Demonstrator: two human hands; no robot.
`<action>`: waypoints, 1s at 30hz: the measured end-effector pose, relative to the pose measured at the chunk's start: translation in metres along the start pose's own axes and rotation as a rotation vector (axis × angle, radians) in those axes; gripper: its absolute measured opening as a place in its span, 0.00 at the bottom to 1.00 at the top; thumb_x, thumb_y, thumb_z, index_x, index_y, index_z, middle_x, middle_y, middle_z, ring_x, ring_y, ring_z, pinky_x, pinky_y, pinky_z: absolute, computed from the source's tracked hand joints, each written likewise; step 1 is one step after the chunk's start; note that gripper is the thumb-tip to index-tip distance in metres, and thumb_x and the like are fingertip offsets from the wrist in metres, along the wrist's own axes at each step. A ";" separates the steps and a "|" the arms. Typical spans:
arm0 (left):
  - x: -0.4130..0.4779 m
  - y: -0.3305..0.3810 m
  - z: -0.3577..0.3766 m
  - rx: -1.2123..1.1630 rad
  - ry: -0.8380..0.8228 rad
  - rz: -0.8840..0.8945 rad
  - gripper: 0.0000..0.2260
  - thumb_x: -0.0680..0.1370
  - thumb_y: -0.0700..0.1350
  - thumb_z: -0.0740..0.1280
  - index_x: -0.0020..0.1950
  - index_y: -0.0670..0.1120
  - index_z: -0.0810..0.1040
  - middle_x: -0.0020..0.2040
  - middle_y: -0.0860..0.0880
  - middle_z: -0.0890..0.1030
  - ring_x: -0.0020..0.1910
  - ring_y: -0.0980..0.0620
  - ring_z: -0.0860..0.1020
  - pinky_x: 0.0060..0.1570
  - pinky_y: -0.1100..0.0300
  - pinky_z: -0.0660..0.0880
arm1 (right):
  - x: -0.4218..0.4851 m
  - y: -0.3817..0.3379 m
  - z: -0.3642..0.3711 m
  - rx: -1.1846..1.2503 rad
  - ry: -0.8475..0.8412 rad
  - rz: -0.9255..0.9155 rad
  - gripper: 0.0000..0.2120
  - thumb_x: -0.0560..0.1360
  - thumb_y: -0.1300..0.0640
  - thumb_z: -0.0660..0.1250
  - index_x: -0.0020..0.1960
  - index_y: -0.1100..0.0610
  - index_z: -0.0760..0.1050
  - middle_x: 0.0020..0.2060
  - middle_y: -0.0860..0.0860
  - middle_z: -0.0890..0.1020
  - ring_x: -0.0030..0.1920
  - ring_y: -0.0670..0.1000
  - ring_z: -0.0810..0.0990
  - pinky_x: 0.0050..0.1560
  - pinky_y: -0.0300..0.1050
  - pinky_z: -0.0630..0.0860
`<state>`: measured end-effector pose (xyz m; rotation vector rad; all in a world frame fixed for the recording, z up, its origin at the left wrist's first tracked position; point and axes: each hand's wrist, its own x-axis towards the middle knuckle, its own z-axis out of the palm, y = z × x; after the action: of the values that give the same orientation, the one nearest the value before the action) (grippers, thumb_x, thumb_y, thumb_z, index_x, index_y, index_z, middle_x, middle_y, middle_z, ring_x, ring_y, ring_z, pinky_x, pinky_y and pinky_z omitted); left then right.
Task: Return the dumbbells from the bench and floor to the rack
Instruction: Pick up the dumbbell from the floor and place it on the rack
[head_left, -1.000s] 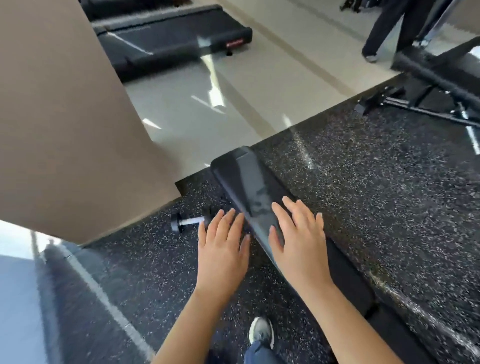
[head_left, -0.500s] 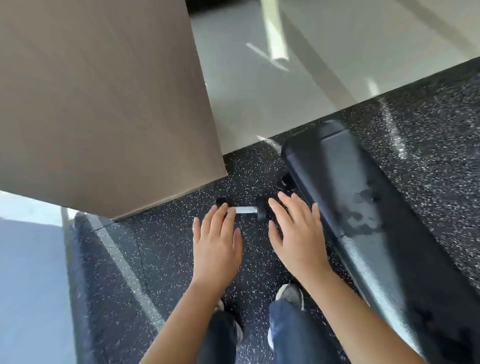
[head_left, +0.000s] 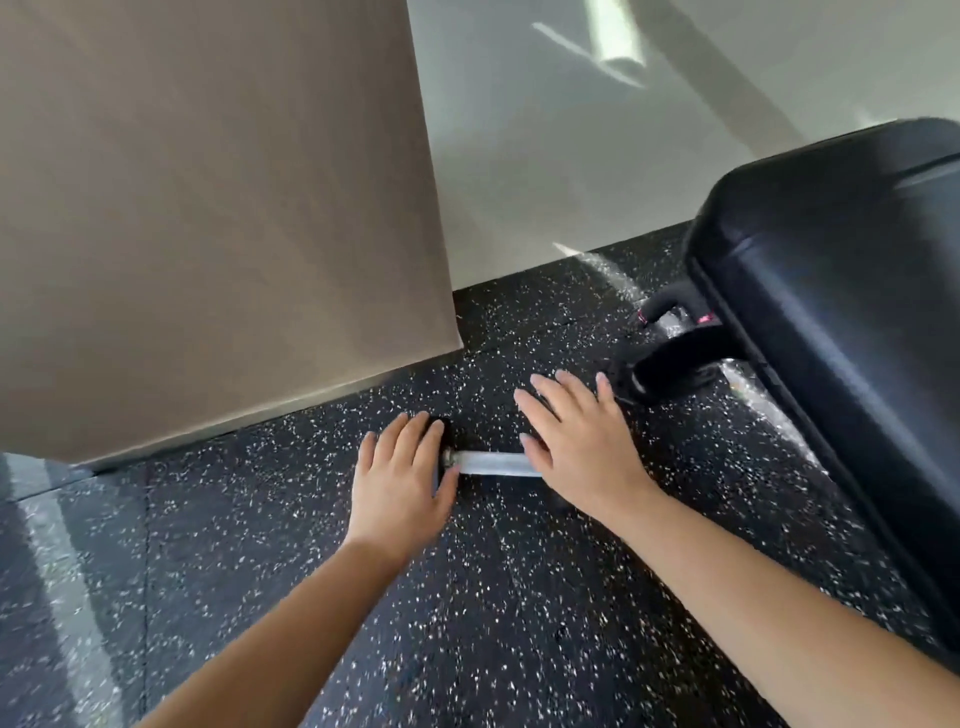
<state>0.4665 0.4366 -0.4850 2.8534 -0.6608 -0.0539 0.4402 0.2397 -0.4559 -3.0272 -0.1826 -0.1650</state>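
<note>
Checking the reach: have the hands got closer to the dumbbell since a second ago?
Yes. Both hands, left hand and right hand, now cover the ends of the dumbbell by the brown wall.

no readable text, labels, brands or numbers on anything in view

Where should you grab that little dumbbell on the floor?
Grab the dumbbell by its bare silver bar, coming straight down from above. It lies flat on the speckled mat, with a hand over each dark end, so the thin bar is what fingers could probably wrap around.
</note>
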 end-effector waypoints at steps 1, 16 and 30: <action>0.006 -0.006 0.017 -0.002 0.005 0.000 0.20 0.72 0.49 0.68 0.60 0.40 0.75 0.59 0.40 0.78 0.58 0.38 0.75 0.58 0.36 0.68 | 0.006 0.003 0.017 -0.005 0.002 -0.021 0.21 0.67 0.54 0.73 0.58 0.57 0.77 0.55 0.56 0.82 0.56 0.59 0.79 0.56 0.66 0.73; 0.003 -0.043 0.138 -0.253 -0.049 -0.268 0.29 0.75 0.51 0.63 0.71 0.44 0.56 0.71 0.43 0.62 0.68 0.43 0.62 0.64 0.45 0.65 | 0.014 0.001 0.157 0.263 -0.086 -0.035 0.18 0.71 0.53 0.68 0.59 0.57 0.76 0.57 0.57 0.79 0.58 0.58 0.77 0.60 0.60 0.69; -0.003 -0.041 0.157 -0.516 0.045 -0.298 0.31 0.74 0.43 0.66 0.72 0.47 0.54 0.68 0.44 0.63 0.64 0.44 0.68 0.57 0.48 0.72 | 0.014 -0.008 0.213 0.289 -0.289 0.027 0.20 0.73 0.47 0.62 0.64 0.48 0.69 0.51 0.49 0.78 0.51 0.54 0.78 0.48 0.49 0.73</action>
<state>0.4689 0.4429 -0.6467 2.4146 -0.1693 -0.1771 0.4742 0.2729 -0.6636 -2.7483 -0.1712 0.2792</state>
